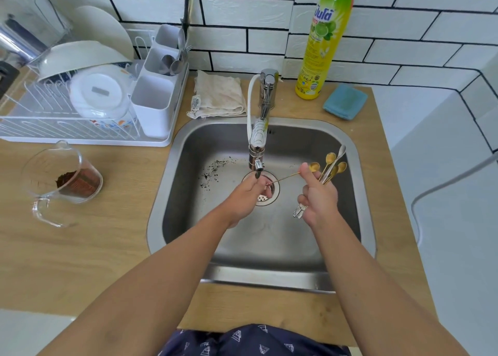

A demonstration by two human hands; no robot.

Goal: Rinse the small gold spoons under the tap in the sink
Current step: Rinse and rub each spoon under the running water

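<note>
Bare forearms, no sleeves, dark navy garment (253,341) with small white triangle print

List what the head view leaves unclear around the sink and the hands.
- Water flow from the chrome tap: too fine to see.
- Left hand fingertips on the thin gold spoon: hidden by the tap nozzle.
- Handles of the bunched gold spoons: covered by the right hand.

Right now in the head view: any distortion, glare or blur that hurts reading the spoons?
Head view: wide-angle bend curves the wall tiles and counter edges; soft even daylight, only mild sheen on the sink and tap; gold spoons in the right hand are small but fairly sharp; the single spoon's thin handle toward the left hand is faint; running water cannot be made out.
</note>
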